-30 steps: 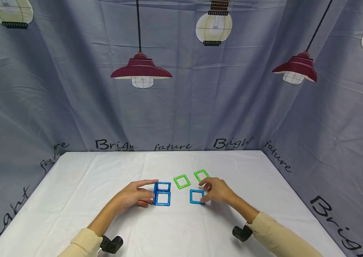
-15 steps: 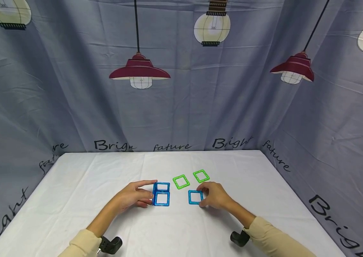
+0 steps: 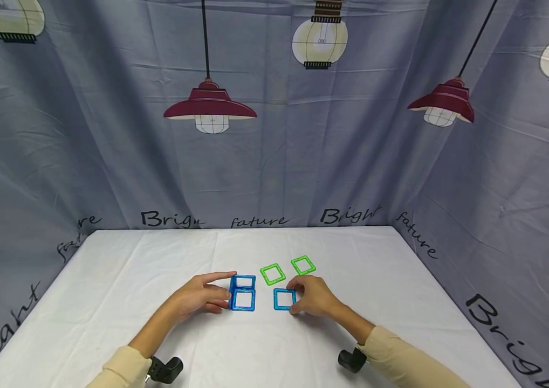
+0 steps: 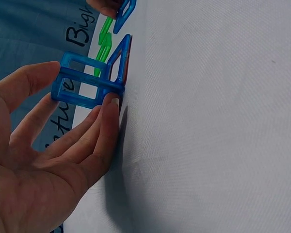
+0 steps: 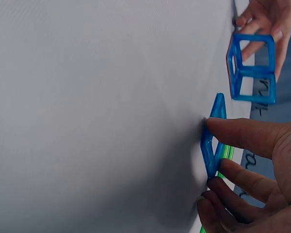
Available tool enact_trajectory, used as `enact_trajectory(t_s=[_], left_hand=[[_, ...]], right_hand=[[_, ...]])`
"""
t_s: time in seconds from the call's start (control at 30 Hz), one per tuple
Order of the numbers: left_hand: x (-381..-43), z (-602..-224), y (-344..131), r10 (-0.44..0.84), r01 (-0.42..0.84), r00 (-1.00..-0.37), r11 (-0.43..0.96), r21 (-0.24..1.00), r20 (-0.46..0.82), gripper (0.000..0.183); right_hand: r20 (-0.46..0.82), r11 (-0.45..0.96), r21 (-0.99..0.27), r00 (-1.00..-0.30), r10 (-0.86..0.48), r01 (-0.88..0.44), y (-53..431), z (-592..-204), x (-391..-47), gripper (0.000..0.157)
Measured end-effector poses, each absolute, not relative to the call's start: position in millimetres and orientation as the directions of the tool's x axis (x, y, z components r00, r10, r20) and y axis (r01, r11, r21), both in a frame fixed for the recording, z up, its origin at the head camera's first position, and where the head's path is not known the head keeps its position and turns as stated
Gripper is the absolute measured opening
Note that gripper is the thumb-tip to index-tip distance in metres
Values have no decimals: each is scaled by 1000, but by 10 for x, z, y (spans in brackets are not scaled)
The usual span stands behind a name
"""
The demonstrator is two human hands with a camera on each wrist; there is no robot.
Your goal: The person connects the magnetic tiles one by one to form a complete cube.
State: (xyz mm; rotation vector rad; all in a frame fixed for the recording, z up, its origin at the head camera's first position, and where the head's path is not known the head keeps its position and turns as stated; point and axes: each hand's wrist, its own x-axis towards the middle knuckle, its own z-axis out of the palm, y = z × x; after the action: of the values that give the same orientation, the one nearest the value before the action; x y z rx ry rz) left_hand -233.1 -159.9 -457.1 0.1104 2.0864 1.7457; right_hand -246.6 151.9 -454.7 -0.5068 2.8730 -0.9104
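In the head view, my left hand [image 3: 200,295] holds a corner of joined blue square magnetic tiles [image 3: 243,289]. One tile lies flat, and others stand upright along its back and left sides. Its digits press on the upright left tile's edges, as the left wrist view shows of the blue tiles [image 4: 80,100]. To the right, my right hand [image 3: 314,295] pinches the right side of a separate blue square magnetic tile [image 3: 278,308] between thumb and fingers. A gap lies between this tile and the joined ones.
Two green square tiles, a nearer one [image 3: 281,278] and a farther one [image 3: 311,269], lie flat behind the blue ones. A white cloth covers the table [image 3: 235,350]. Grey printed curtains [image 3: 274,161] hang behind and at both sides.
My right hand has closed its fingers on the single blue tile and moved it left, nearer the joined tiles. My left hand has stayed in place.
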Motion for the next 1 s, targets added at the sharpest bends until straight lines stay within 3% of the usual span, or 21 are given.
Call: enact_trajectory(t_s=[1.0], left_hand=[[-2321, -4578, -1601, 335, -180, -911, 200, 963, -240, 64]], right_hand=[[43, 729, -577, -905, -424, -369, 1154, -4573, -2424, 45]])
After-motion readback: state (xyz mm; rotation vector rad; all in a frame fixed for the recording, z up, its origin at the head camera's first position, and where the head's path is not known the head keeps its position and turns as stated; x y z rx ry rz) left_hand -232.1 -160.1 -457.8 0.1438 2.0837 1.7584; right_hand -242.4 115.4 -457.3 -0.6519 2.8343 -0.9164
